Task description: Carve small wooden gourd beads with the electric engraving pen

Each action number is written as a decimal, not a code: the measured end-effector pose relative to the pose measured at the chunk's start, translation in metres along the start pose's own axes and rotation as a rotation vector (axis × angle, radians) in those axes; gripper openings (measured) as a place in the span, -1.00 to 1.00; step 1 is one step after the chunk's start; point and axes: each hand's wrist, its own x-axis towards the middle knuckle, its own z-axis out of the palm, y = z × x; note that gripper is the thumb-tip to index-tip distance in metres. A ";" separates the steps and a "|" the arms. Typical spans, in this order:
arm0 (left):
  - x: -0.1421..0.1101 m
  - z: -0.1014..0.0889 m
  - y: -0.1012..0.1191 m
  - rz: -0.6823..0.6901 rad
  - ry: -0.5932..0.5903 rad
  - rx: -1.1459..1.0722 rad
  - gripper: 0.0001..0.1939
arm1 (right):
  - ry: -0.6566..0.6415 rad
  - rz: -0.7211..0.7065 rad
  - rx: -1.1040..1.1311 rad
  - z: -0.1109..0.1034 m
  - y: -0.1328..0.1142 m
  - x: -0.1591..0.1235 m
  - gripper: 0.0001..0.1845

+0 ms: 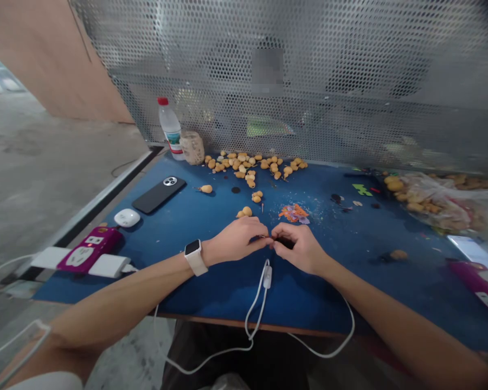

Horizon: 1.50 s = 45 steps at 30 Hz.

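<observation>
Fingertips of my left hand [244,238] and my right hand [299,246] meet over the front middle of the blue table [211,298]. Both hands pinch at something small and thin, mostly hidden by the fingers; its kind cannot be made out. A pale watch [195,257] is on my left wrist. Just beyond my left hand lie a few small tan gourd-shaped pieces [247,211]. A little pile of orange and purple bits [295,213] sits beyond my right hand, with pale crumbs scattered around it.
Many tan pieces [239,162] lie along the perforated metal screen [228,70]. At back left stand a bottle [171,132] and a jar [192,148]. A phone [159,195], white case [127,218] and purple power strip [89,250] lie left; a plastic bag [439,197] lies right. A white cable [264,298] crosses the front edge.
</observation>
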 end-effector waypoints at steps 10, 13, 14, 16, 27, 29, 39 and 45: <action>0.001 -0.005 0.001 0.011 -0.026 -0.028 -0.62 | -0.034 0.021 0.082 -0.001 -0.003 0.001 -0.92; 0.001 -0.004 0.001 0.036 -0.012 -0.025 -0.63 | -0.038 0.025 0.091 -0.001 -0.003 0.001 -0.91; 0.001 -0.004 0.000 0.043 -0.004 -0.022 -0.63 | -0.038 0.028 0.092 0.000 -0.003 0.001 -0.90; 0.000 -0.003 0.000 0.046 0.012 -0.003 -0.62 | -0.024 0.035 0.086 0.000 -0.002 0.001 -0.89; -0.002 -0.004 0.002 -0.010 0.074 0.033 -0.67 | -0.005 0.080 0.069 0.001 0.001 0.001 -0.88; -0.001 -0.005 0.003 0.003 0.074 0.017 -0.70 | -0.007 0.086 0.080 0.000 0.000 0.001 -0.87; -0.002 -0.009 0.003 0.001 0.098 0.016 -0.69 | -0.003 0.099 0.108 -0.001 -0.003 0.002 -0.87; -0.002 -0.009 0.003 -0.010 0.106 -0.001 -0.71 | 0.002 0.093 0.119 -0.001 -0.002 0.003 -0.87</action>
